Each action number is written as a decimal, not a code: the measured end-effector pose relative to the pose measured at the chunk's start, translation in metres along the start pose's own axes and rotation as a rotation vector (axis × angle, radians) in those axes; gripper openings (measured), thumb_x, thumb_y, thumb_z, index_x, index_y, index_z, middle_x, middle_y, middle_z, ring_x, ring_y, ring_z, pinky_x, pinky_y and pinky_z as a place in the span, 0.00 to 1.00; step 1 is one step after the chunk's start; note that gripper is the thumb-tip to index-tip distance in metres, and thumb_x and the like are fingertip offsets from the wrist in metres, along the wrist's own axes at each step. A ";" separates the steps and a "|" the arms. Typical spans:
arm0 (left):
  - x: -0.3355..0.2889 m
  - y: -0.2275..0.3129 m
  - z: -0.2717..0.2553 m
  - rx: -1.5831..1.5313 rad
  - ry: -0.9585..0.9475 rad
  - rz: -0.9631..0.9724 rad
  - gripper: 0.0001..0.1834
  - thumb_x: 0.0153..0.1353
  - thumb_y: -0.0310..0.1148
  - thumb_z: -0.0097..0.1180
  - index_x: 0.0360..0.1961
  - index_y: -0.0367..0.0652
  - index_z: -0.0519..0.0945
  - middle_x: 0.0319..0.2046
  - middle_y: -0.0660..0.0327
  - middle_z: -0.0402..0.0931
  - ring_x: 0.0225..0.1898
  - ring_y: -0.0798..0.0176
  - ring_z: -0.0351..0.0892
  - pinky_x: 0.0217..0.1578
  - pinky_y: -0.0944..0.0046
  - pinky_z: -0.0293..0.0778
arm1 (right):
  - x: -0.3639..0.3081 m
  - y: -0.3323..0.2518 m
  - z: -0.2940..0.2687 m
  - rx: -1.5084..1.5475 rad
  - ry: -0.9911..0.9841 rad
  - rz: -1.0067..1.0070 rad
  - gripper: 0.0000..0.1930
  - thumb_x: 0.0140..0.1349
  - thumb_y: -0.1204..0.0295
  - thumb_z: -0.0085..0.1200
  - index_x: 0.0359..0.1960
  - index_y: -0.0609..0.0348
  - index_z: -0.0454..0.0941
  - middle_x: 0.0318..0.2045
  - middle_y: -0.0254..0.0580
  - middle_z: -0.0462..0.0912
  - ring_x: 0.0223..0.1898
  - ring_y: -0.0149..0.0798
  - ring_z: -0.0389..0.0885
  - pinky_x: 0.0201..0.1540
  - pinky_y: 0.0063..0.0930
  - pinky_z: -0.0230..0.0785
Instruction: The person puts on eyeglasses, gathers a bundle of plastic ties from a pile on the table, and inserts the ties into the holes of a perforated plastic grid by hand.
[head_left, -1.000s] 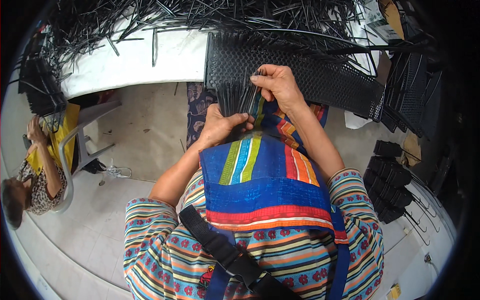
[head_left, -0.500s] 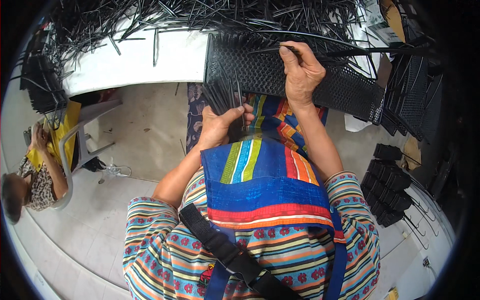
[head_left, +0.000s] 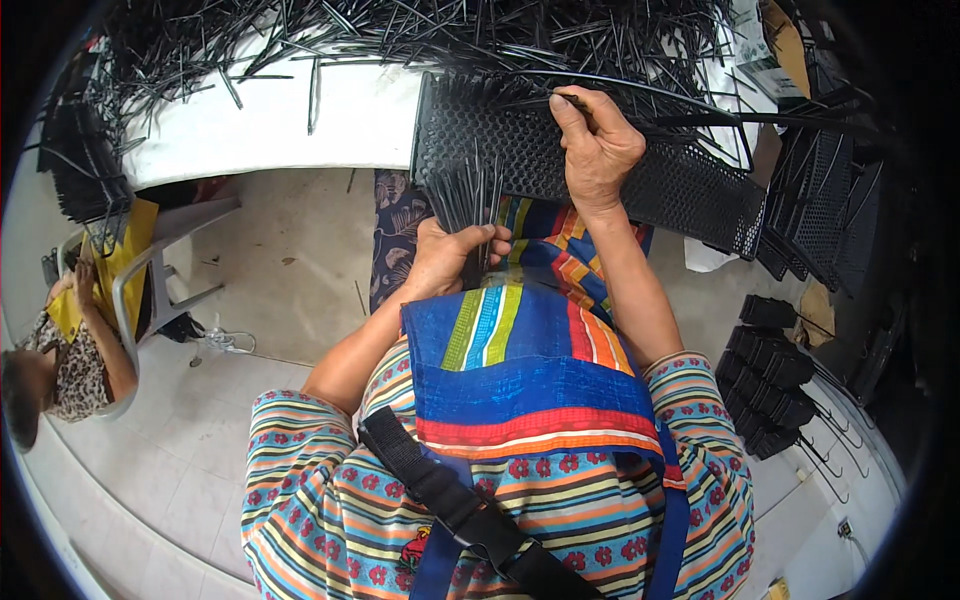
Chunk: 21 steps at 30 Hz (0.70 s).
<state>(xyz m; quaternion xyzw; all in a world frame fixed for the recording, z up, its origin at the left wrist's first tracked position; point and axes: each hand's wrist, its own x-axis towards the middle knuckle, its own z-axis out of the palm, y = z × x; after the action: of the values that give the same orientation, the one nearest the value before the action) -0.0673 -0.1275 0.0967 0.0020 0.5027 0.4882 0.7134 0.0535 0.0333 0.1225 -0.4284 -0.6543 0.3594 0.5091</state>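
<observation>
My left hand (head_left: 450, 255) is closed around an upright, fanned bundle of thin black strips (head_left: 460, 195), low in front of my apron. Its thumb lies across the strips. A long black perforated panel (head_left: 560, 155) slants down to the right, its holes in a close grid. Over the panel's upper edge, my right hand (head_left: 600, 140) pinches a thin black strip between thumb and forefinger; the fingers mostly hide it. Left of that hand, a row of black strips (head_left: 475, 92) stands along the panel's far edge.
A white-covered table (head_left: 260, 125) bears a tangled heap of loose black strips (head_left: 400, 35). More perforated panels (head_left: 825, 190) lean at the right. Black stacked pieces with hooked wires (head_left: 770, 375) are below them. At the left another person (head_left: 85, 360) sits by a grey chair (head_left: 165, 260).
My right hand has shifted slightly left along the panel's edge, and the strip's long end no longer shows. The bundle in my left hand has moved a little right and stands more upright.
</observation>
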 end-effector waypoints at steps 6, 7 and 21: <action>0.003 0.001 0.002 0.004 -0.005 0.032 0.06 0.59 0.19 0.54 0.37 0.29 0.80 0.31 0.50 0.83 0.27 0.63 0.83 0.27 0.67 0.80 | 0.008 -0.008 0.005 -0.083 -0.021 -0.155 0.04 0.54 0.79 0.64 0.32 0.62 0.85 0.24 0.34 0.83 0.21 0.22 0.74 0.23 0.17 0.64; 0.005 0.001 0.000 0.003 -0.002 -0.022 0.06 0.59 0.19 0.54 0.36 0.30 0.80 0.31 0.50 0.83 0.27 0.63 0.83 0.27 0.68 0.80 | 0.008 -0.008 0.006 -0.072 -0.017 -0.125 0.04 0.54 0.79 0.64 0.32 0.62 0.85 0.24 0.34 0.83 0.21 0.22 0.74 0.23 0.17 0.64; 0.007 0.002 0.003 -0.012 0.003 -0.012 0.04 0.56 0.18 0.56 0.33 0.29 0.81 0.28 0.52 0.82 0.25 0.64 0.82 0.25 0.68 0.80 | -0.002 -0.001 -0.003 0.009 0.045 0.070 0.04 0.54 0.79 0.64 0.33 0.63 0.85 0.25 0.34 0.84 0.23 0.21 0.75 0.25 0.16 0.66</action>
<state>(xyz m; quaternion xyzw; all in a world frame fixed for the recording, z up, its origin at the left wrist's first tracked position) -0.0665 -0.1204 0.0942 -0.0058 0.5011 0.4870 0.7153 0.0567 0.0311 0.1239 -0.4565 -0.6258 0.3703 0.5127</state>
